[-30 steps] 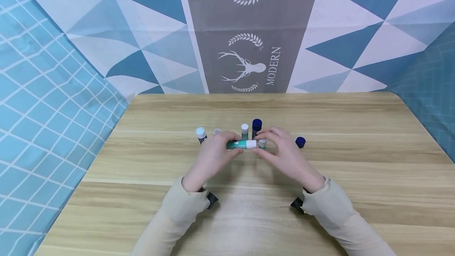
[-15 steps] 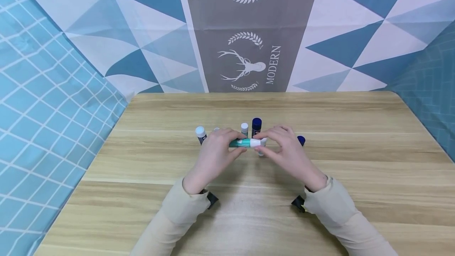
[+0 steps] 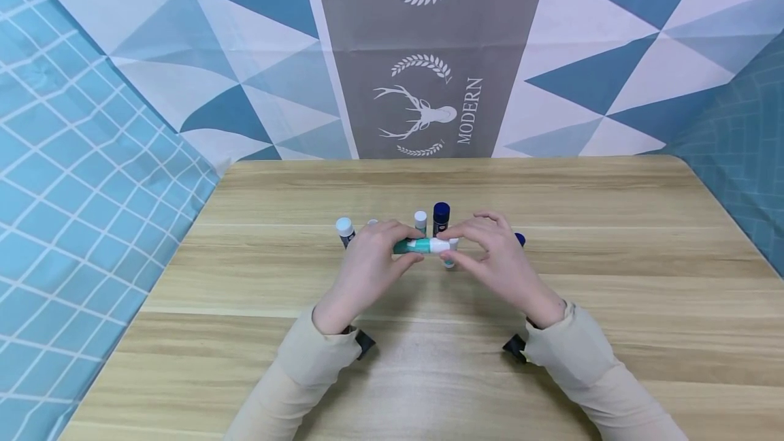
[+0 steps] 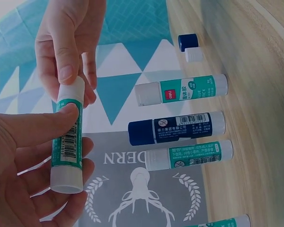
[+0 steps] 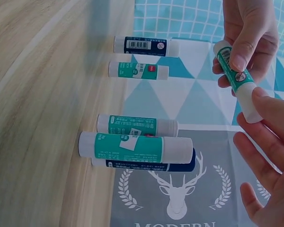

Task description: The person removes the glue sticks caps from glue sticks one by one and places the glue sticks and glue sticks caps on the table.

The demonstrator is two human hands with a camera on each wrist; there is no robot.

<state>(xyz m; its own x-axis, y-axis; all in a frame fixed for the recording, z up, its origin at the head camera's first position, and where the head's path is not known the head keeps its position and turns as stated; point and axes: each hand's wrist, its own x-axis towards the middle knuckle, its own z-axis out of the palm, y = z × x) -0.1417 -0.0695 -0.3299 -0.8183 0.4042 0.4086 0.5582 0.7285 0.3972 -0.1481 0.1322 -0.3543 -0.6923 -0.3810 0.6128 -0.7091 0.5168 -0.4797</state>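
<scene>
Two hands (image 3: 370, 257) (image 3: 499, 257) pinch a glue stick (image 3: 419, 246) (table edges (image 3: 294, 166) well away).

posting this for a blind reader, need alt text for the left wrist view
Left hand grips a green glue stick while the right hand pinches one white end; more glue sticks stand on the wooden table.

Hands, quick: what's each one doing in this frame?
Left hand: holding the green-labelled glue stick by its body.
Right hand: pinching that stick's white cap.
</scene>
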